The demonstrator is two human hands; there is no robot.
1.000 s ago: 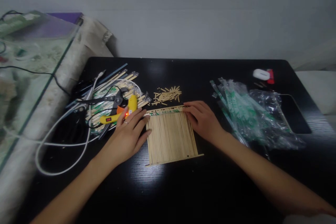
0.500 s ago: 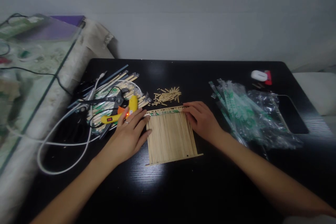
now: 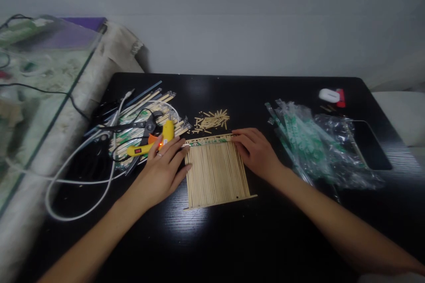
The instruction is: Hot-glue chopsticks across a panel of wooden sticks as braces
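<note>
A flat panel of bamboo sticks (image 3: 215, 174) laid side by side rests on the dark table, with a crosswise stick along its near edge. Green-printed wrapper shows along its far edge, where another thin stick lies across. My left hand (image 3: 162, 168) grips the panel's far left corner, thumb on its left side and fingertips at the edge. At the far right corner, the fingers of my right hand (image 3: 255, 150) close on the edge. Just beyond my left fingers lies a yellow glue gun (image 3: 168, 131) with a glowing orange light. Fingertip contact is partly hidden.
Short cut stick pieces (image 3: 212, 120) form a pile beyond the panel. Black-handled pliers or cutters (image 3: 148, 126) lie over wrapped sticks (image 3: 166, 97) at left, beside a looped white cable (image 3: 48, 199). Clear wrappers (image 3: 302, 141), a phone (image 3: 371, 145) and a white case (image 3: 329, 95) are at right.
</note>
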